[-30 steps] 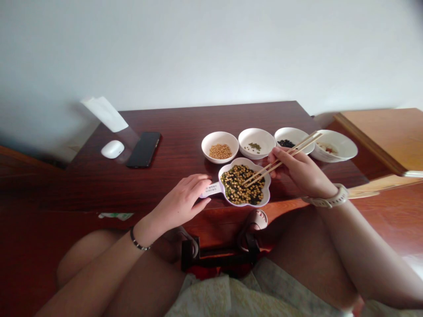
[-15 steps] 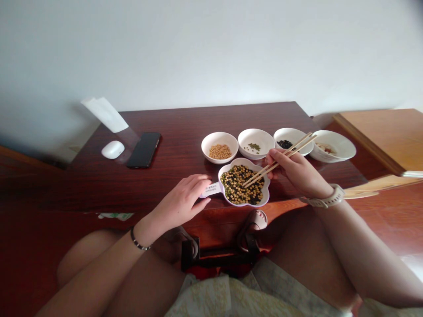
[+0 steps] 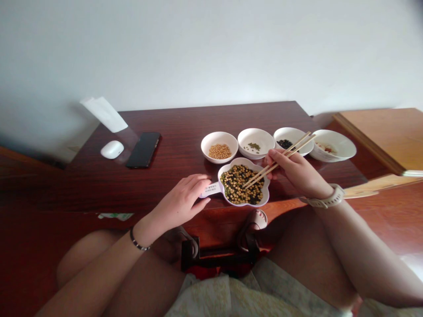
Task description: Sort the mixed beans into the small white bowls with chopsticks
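A flower-shaped white dish [image 3: 228,200] full of mixed yellow, green and black beans sits at the table's near edge. My left hand [image 3: 183,201] rests curled on the table, fingertips against the dish's handle [image 3: 210,189]. My right hand [image 3: 295,171] grips a pair of wooden chopsticks [image 3: 280,159], their tips down in the mixed beans. Behind the dish stand three small white bowls: one with yellow soybeans [image 3: 219,146], one with a few green beans [image 3: 256,142], one with black beans [image 3: 292,140].
A larger white bowl [image 3: 333,144] stands at the far right of the row. A black phone [image 3: 143,149], a white mouse [image 3: 112,149] and a white folded paper [image 3: 104,113] lie at the table's left. A lighter wooden surface [image 3: 383,132] adjoins on the right. My knees are below the table edge.
My right hand and the chopsticks shifted slightly left and toward the bean dish. My left hand stayed at the handle.
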Motion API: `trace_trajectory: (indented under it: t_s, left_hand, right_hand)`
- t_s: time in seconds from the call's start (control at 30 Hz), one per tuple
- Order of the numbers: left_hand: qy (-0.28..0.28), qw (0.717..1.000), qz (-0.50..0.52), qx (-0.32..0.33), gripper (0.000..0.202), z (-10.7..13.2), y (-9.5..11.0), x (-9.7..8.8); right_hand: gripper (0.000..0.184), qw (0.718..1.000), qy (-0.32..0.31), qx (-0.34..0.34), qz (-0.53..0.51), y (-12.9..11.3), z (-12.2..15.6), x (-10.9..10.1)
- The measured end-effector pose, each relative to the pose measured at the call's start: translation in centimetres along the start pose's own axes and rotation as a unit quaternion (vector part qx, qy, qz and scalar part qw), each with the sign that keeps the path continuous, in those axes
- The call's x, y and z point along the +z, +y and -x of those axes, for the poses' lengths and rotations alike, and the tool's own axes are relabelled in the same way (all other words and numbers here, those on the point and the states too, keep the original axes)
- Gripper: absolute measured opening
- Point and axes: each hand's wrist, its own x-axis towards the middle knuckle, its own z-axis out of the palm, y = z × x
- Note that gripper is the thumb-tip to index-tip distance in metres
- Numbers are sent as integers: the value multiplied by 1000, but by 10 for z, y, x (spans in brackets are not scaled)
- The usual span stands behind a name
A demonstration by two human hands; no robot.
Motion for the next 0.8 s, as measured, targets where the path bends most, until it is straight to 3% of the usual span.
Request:
trace_trajectory:
  t_s: [0.8]
  left_hand:
    - [-3,1000,6,-4,39,-1,1,-1]
  right_hand:
    - [48,1000,1,1,15,-3,1,1]
